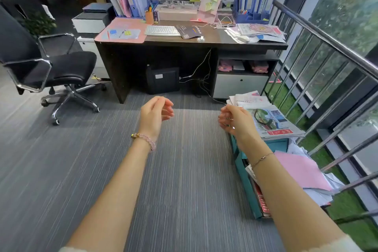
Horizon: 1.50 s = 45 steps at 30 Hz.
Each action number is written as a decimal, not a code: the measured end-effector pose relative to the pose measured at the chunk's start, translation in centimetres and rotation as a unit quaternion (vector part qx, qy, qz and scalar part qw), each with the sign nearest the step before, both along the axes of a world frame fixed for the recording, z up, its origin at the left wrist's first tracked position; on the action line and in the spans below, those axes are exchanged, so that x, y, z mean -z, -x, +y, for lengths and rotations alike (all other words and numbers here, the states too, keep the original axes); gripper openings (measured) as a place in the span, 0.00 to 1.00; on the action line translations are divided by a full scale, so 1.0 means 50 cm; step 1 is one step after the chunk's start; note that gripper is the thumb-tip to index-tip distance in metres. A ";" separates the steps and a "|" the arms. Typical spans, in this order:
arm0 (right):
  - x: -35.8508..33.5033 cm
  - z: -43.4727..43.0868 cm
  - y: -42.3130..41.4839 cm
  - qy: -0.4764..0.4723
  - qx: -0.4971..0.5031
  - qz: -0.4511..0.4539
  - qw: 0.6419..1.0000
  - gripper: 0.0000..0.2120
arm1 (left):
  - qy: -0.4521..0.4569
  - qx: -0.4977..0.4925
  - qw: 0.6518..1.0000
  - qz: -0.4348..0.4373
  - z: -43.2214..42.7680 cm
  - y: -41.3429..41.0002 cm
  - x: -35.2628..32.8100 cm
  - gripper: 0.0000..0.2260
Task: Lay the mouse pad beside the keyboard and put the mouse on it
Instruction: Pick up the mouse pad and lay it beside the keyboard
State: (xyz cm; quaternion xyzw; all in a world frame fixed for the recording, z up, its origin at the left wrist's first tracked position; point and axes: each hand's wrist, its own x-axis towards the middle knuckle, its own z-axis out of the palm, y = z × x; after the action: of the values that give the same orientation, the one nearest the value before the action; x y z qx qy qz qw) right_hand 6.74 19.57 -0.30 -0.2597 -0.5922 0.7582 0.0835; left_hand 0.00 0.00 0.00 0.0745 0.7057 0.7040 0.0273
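A white keyboard (162, 30) lies on the dark desk (214, 42) in front of the black monitor. A dark mouse pad (189, 31) with printed marks lies askew, its left edge over the keyboard's right end. A white mouse (243, 38) rests on a pile of papers at the desk's right. My left hand (156, 113) and my right hand (232, 120) hang over the grey carpet, well short of the desk, fingers loosely curled and holding nothing.
A black office chair (51, 71) stands to the left of the desk. Stacked newspapers (268, 116) and a teal rack of papers sit on the floor at my right, beside a metal railing (327, 51). Blue binders, a pen cup and cables crowd the desk's back.
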 end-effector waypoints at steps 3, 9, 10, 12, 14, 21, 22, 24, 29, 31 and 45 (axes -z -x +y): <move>0.005 0.017 0.034 0.003 0.002 -0.013 1.000 0.12 | 0.003 -0.019 1.000 -0.006 0.013 0.034 -0.007 0.13; 0.013 0.056 0.159 -0.004 0.012 -0.008 1.000 0.11 | -0.004 -0.021 1.000 -0.009 0.065 0.164 0.009 0.13; 0.016 0.062 0.185 -0.003 0.013 -0.006 1.000 0.11 | -0.005 -0.019 1.000 -0.010 0.074 0.191 0.012 0.13; 0.023 0.079 0.246 -0.009 0.021 -0.007 1.000 0.10 | -0.014 -0.013 1.000 -0.013 0.096 0.253 0.021 0.13; 0.024 0.095 0.312 -0.012 0.031 -0.009 0.999 0.10 | -0.022 -0.008 1.000 -0.016 0.119 0.323 0.024 0.13; -0.006 0.158 0.562 0.027 0.060 -0.004 0.998 0.10 | -0.033 0.021 0.999 -0.029 0.194 0.590 0.009 0.12; -0.010 0.168 0.594 0.022 0.065 -0.005 0.998 0.09 | -0.029 0.022 0.999 -0.028 0.204 0.622 0.008 0.12; -0.014 0.185 0.656 -0.010 0.069 -0.018 0.997 0.09 | -0.020 0.023 0.999 -0.031 0.227 0.681 0.005 0.12; -0.011 0.256 0.824 -0.015 0.072 -0.020 0.997 0.09 | -0.021 0.019 0.999 -0.045 0.282 0.842 0.015 0.12; -0.010 0.296 0.901 -0.010 0.074 -0.021 0.997 0.09 | -0.030 0.013 0.998 -0.060 0.310 0.917 0.022 0.12; -0.003 0.587 1.473 -0.003 -0.001 -0.039 0.999 0.09 | -0.056 -0.056 0.984 -0.157 0.557 1.442 0.043 0.09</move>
State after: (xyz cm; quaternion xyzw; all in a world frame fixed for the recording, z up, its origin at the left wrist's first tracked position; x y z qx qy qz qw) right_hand -66.93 48.94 -0.15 -0.2883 -0.5974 0.7460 0.0598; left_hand -72.08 27.83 -2.14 -0.0753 0.6553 0.7456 0.0947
